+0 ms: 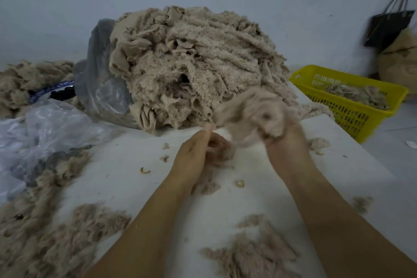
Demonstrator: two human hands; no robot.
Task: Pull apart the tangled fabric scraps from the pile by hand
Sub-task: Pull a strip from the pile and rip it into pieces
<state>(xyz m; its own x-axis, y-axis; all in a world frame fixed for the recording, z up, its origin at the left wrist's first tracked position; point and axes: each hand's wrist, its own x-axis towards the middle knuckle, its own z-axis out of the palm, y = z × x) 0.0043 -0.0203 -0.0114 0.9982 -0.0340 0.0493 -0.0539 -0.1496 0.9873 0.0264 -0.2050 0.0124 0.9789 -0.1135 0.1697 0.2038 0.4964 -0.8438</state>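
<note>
Just in front of the pile (191, 63) on the bench (135, 165), the right hand (284, 140) clutches a blurred clump (250, 108) of scraps, lifted, while the left hand (194, 156) pinches its lower end, apparently to tear it apart.

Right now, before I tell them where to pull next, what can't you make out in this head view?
Head view only:
- Right hand and fabric clump it grips: motion-blurred, finger positions unclear.
- Scrap in left hand's curled fingers: blurred; whether it joins the clump, cannot tell.
- Pile: back hidden by its own bulk, left side by plastic bag.
- Brown sack: cut by right edge.
</note>
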